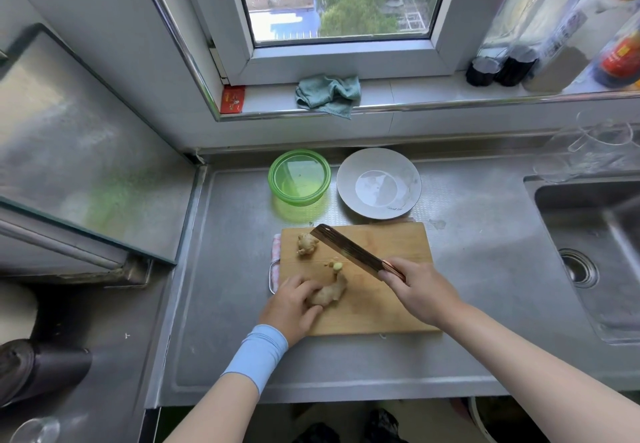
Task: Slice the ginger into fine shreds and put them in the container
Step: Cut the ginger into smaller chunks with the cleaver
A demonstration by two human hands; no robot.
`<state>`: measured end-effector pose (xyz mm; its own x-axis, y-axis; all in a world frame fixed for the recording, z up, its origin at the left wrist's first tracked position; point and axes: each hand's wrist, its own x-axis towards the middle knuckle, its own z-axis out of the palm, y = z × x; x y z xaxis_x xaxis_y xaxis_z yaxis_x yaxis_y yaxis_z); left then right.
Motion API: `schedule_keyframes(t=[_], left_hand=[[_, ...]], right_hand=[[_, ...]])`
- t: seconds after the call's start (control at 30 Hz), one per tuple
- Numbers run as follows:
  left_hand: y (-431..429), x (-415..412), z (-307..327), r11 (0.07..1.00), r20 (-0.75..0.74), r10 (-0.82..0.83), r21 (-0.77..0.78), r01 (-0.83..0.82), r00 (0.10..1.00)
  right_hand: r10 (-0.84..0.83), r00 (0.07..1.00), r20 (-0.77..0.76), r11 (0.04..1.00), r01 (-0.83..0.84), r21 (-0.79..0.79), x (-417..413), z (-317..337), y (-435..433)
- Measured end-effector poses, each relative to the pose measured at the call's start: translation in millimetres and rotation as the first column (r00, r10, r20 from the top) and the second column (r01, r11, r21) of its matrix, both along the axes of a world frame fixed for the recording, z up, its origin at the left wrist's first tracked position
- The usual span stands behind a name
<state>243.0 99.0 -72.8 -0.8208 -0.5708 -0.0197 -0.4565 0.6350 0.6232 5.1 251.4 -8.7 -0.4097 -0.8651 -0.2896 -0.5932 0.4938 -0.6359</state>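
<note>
A wooden cutting board point(388, 314) lies on the steel counter. My left hand point(291, 307) holds a ginger root point(329, 292) down on the board's near left part. A small cut-off ginger bit point(336, 265) lies just beyond it. A second ginger piece point(307, 243) sits at the board's far left corner. My right hand point(419, 292) grips the handle of a cleaver point(349, 250), whose blade slants up and to the left above the board. Behind the board stands a green container point(299, 176), with nothing in it.
A grey plate point(379, 183) sits right of the green container. A sink point(595, 252) is at the right, with a clear glass jug point(588, 152) behind it. A teal cloth point(328, 94) and several bottles point(512, 62) rest on the window sill. A cloth point(275, 262) peeks from under the board.
</note>
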Motion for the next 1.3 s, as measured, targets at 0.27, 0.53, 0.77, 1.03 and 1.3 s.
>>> schedule_keyframes(t=[0.27, 0.53, 0.77, 1.03, 1.3], left_hand=[[13.1, 1.2, -4.1, 0.994, -0.063, 0.092, 0.064, -0.088, 0.994], [23.3, -4.5, -3.7, 0.995, -0.198, 0.088, -0.036, -0.097, 0.976], [23.8, 2.9, -11.4, 0.986, -0.141, 0.157, 0.080, -0.147, 0.977], [28.3, 0.6, -14.8, 0.978, -0.188, 0.208, 0.017, -0.209, 0.960], [29.9, 0.8, -12.7, 0.973, -0.198, 0.220, -0.021, -0.228, 0.955]], right_hand=[[0.057, 0.998, -0.016, 0.997, -0.056, 0.053, 15.4, -3.7, -1.1], [0.184, 0.973, -0.138, 0.982, -0.176, 0.067, 22.6, -1.5, 5.2], [0.206, 0.968, -0.145, 0.976, -0.192, 0.102, 28.0, 6.0, 3.8], [0.238, 0.961, -0.137, 0.968, -0.225, 0.109, 46.1, 12.8, 5.8], [0.279, 0.940, -0.197, 0.956, -0.253, 0.147, 48.0, 22.5, 5.1]])
